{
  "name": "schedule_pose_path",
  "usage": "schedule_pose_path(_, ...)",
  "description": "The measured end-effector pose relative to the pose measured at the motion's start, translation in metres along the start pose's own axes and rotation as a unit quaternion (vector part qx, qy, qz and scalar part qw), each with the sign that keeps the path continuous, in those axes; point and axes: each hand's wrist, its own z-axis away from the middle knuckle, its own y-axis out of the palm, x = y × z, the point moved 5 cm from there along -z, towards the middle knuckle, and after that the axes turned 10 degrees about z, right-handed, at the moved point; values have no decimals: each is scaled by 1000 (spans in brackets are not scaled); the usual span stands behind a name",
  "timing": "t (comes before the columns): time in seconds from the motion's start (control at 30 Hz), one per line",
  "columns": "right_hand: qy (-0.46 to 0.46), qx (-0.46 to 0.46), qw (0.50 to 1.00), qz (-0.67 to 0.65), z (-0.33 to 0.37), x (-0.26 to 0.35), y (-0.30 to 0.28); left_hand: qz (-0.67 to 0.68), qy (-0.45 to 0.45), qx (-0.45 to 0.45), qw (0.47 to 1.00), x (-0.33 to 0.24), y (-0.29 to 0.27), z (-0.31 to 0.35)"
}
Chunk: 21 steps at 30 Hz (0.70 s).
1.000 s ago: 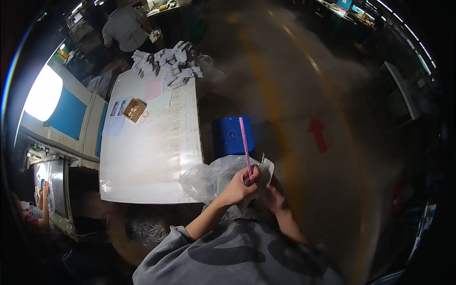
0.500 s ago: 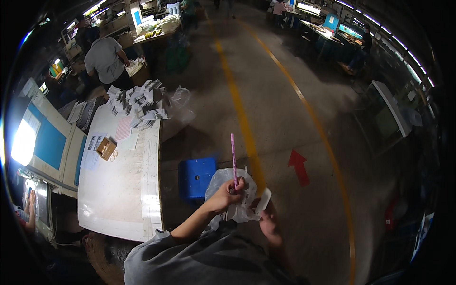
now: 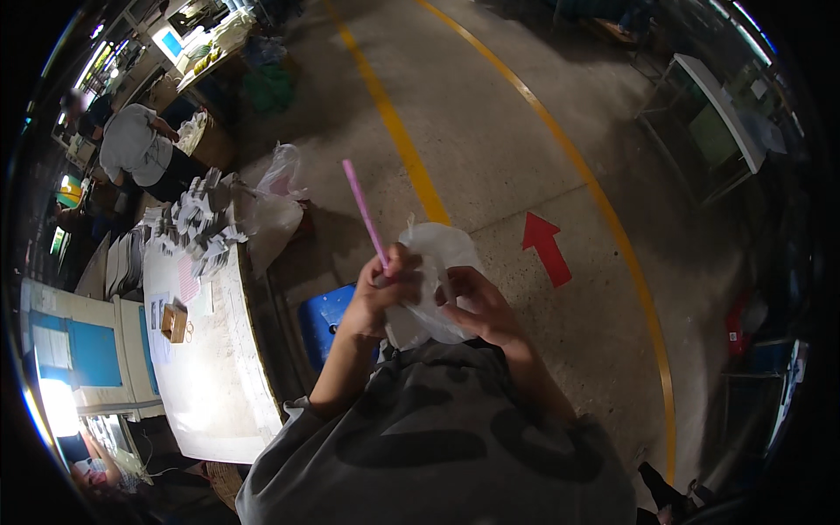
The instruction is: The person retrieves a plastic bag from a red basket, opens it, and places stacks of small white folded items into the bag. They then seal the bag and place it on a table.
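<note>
My left hand (image 3: 385, 289) is closed round the lower end of a thin pink stick (image 3: 364, 210), straw-like in shape, which points up and to the left. Close in front of my body, a crumpled translucent plastic bag (image 3: 444, 248) lies between my hands. The bag's left part runs behind the left fingers, which are a little blurred. My right hand (image 3: 484, 308) has its fingers curled in at the bag's right side and grips the film. What the bag contains cannot be made out.
A blue plastic stool (image 3: 322, 317) stands beside the white worktable (image 3: 206, 376). On the table are a small brown box (image 3: 174, 323) and a heap of grey-white pieces (image 3: 203, 219). Another person (image 3: 138, 149) stands beyond. A red arrow (image 3: 546, 248) and yellow lines mark the floor.
My view has tilted down and shifted. The pink stick now leans left instead of upright. My right hand has risen to the bag; the flat white piece by it no longer shows.
</note>
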Motion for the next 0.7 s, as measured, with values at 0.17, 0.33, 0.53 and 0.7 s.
schedule_pose_path(0.17, 88, 19, 913, 398, -24, -13, -95, 30, 96, -65, 993, -11, 4, -54)
schedule_pose_path(0.33, 81, 78, 955, 275, -63, 8, -177, 33, 138, -93, 986, -11, 19, -96)
schedule_pose_path(0.53, 37, 304, 938, -164, -145, 21, -146, 107, 202, -154, 961, 2, 22, -106)
schedule_pose_path(0.7, 99, 500, 811, 287, -195, -22, -76, 90, 275, -294, 911, -9, -15, -84)
